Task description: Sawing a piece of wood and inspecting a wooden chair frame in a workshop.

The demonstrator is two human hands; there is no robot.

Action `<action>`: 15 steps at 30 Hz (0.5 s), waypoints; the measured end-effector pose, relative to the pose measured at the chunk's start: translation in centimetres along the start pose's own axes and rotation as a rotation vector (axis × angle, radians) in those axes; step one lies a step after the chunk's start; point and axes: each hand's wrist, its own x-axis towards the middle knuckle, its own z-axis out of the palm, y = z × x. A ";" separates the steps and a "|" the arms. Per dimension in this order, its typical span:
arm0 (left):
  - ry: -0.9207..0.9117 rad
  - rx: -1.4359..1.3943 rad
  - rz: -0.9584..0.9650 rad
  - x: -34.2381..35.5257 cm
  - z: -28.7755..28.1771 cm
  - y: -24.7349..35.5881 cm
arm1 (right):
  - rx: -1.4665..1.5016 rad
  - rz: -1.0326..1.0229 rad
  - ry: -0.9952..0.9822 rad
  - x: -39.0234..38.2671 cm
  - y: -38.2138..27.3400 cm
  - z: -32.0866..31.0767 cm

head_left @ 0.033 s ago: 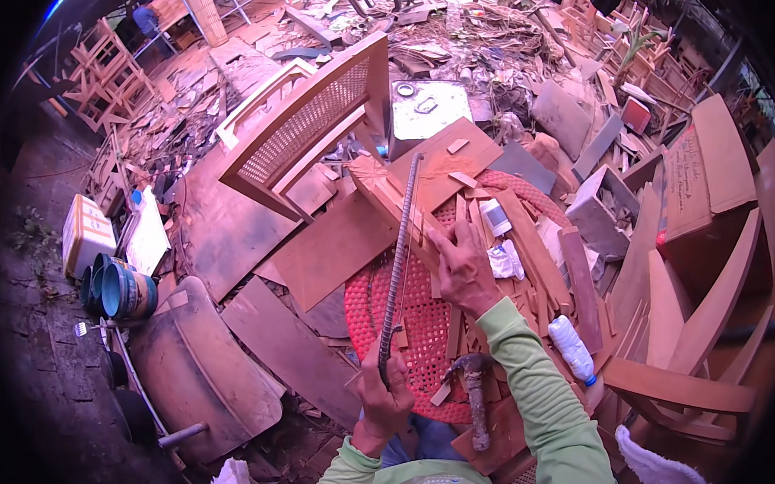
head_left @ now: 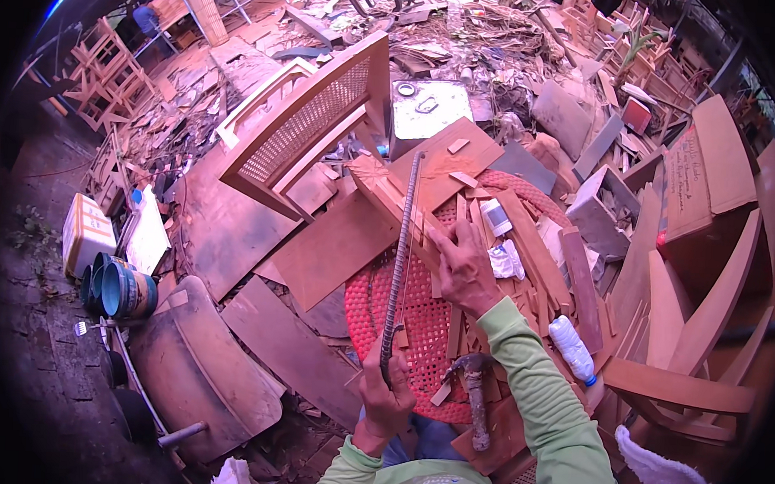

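Note:
My left hand (head_left: 384, 402) is closed round the lower end of a bow saw (head_left: 402, 251), its frame a bent, ribbed metal rod. A thin blade or wire runs along the rod's right side. The saw stands across a brown wooden board (head_left: 378, 190), which lies over a red woven round seat (head_left: 417, 351). My right hand (head_left: 466, 267) grips the board's near end just right of the saw, fingers bent. Its fingertips are partly hidden. A rusty hammer (head_left: 480, 410) lies at the seat's near edge, below my right forearm.
Wooden strips, a small white bottle (head_left: 496, 218) and a plastic water bottle (head_left: 572, 349) lie on the right. A chair back with cane mesh (head_left: 302, 121) stands beyond. Farther right is a cardboard box (head_left: 693, 186); to the left, blue buckets (head_left: 128, 291) and flat panels.

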 end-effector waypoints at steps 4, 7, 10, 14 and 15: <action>0.010 0.021 0.006 0.3 1.2 -0.6 | 0.008 0.011 -0.006 0.0 0.0 0.2; 0.016 0.014 0.007 1.2 1.8 -0.5 | -0.013 -0.005 -0.004 0.0 0.0 0.4; 0.023 -0.006 0.040 1.7 2.0 -0.2 | -0.020 0.004 -0.007 -0.1 0.2 0.4; 0.034 -0.026 0.031 1.7 2.0 -0.2 | 0.013 -0.022 0.032 0.0 0.3 0.7; 0.036 -0.024 0.029 1.7 2.0 -0.2 | 0.014 -0.021 0.031 0.0 0.3 0.6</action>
